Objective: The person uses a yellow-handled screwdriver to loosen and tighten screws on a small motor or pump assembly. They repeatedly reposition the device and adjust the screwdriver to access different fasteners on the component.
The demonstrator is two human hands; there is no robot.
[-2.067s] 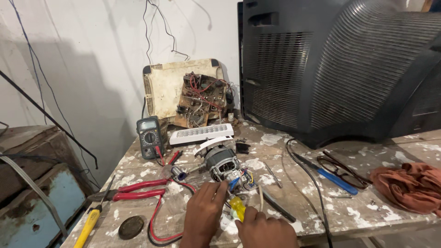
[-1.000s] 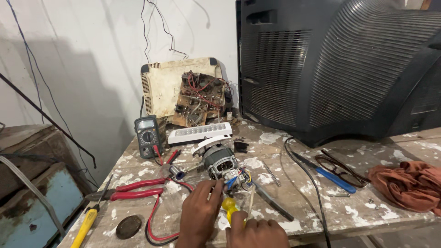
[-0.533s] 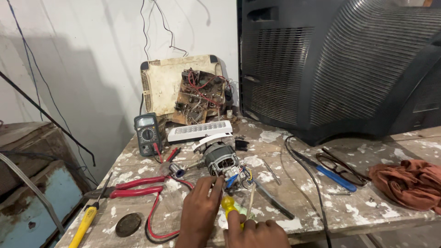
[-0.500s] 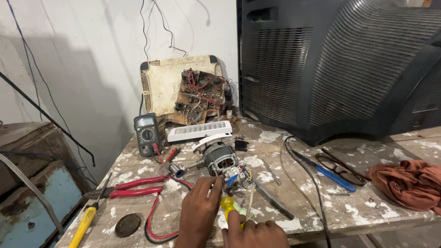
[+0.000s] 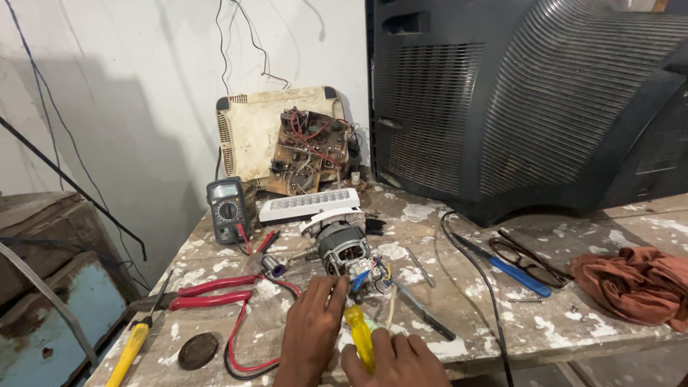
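Paint-spattered wooden bench (image 5: 559,326) against a white wall, crowded with repair clutter. At its near edge, left hand (image 5: 312,333) stretched forward, fingertips pressed against the wire bundle at the near end of a small motor (image 5: 342,247); whether pinching a wire or only touching, cannot tell. Right hand (image 5: 398,360) closed around a yellow-handled screwdriver (image 5: 360,338), handle upright in the fist, tip aimed up-table toward the motor's wiring. Motor lying just beyond both hands, long axis running away from the camera and slightly left, shaft end pointing at the wall, terminals facing the hands. Left hand nearer, already touching; right hand just behind and to the right. Red pliers (image 5: 208,294) and a red lead looped on the left, with a second yellow screwdriver (image 5: 129,353) near the corner. Multimeter (image 5: 227,209) standing further back, beside a white lamp bar (image 5: 309,205) and a bare circuit board (image 5: 309,150) propped on a cream casing. Large black television (image 5: 530,100) at the rear right; blue screwdriver (image 5: 514,271), spectacles (image 5: 530,254) and a rust-coloured rag (image 5: 634,283) on the right.
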